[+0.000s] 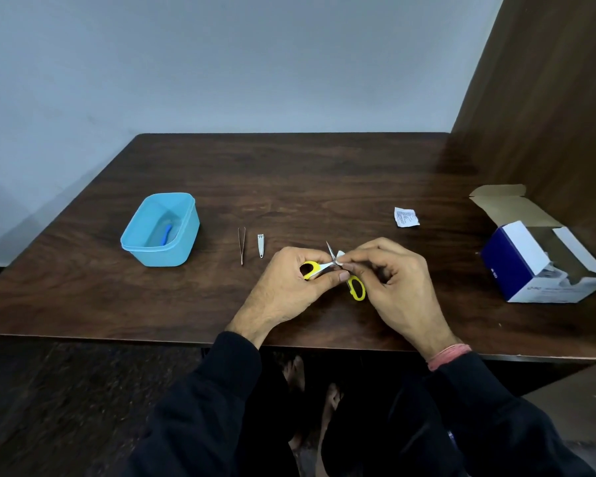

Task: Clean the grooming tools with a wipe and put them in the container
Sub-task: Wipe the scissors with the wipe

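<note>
Scissors (334,270) sitting at table centre, container (160,229) at nine o'clock from them. Left hand (289,284) gripping a yellow loop; right hand (389,280) pinching wipe (340,257) on blade. Light, stiff, sharp-tipped: judging handles safest to hold.

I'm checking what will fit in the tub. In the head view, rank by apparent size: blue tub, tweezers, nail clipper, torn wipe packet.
1. Blue tub, by far the largest.
2. Tweezers, longest of the rest, though very thin.
3. Wipe packet and nail clipper: about alike in length; the packet is wider, so no firm order.
</note>
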Action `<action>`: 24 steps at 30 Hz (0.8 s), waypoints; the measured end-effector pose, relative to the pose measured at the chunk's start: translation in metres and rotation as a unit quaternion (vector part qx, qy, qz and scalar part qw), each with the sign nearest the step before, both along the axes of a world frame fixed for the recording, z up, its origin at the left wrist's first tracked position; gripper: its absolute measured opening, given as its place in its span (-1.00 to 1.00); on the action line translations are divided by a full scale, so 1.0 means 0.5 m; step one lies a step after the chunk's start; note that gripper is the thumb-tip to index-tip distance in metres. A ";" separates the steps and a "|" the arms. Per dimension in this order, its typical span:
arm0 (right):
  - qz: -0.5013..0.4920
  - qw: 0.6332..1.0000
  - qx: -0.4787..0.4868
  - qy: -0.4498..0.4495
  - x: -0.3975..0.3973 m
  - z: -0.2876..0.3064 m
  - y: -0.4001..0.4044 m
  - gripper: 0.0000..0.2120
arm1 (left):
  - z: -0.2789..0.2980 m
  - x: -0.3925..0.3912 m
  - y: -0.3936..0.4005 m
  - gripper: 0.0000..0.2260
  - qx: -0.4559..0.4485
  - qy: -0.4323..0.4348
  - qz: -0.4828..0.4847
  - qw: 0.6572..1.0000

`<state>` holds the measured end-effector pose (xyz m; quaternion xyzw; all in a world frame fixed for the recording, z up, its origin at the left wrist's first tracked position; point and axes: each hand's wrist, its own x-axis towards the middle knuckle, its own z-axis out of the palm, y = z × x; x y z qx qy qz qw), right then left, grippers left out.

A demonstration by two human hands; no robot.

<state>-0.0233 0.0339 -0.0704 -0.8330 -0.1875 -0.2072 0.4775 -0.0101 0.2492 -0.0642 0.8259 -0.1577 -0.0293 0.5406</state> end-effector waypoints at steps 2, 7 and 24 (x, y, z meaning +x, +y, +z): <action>-0.003 1.000 0.008 0.004 0.003 0.001 -0.001 -0.80 | 0.000 0.001 -0.001 -0.92 -0.001 0.005 0.001 1.000; -0.010 1.000 0.018 -0.010 -0.005 0.010 0.003 -0.84 | -0.004 0.005 0.001 -0.92 -0.001 0.002 0.010 1.000; -0.132 0.990 0.038 -0.026 -0.007 0.010 0.007 -0.87 | 0.002 0.000 -0.001 -0.91 0.000 0.006 0.023 1.000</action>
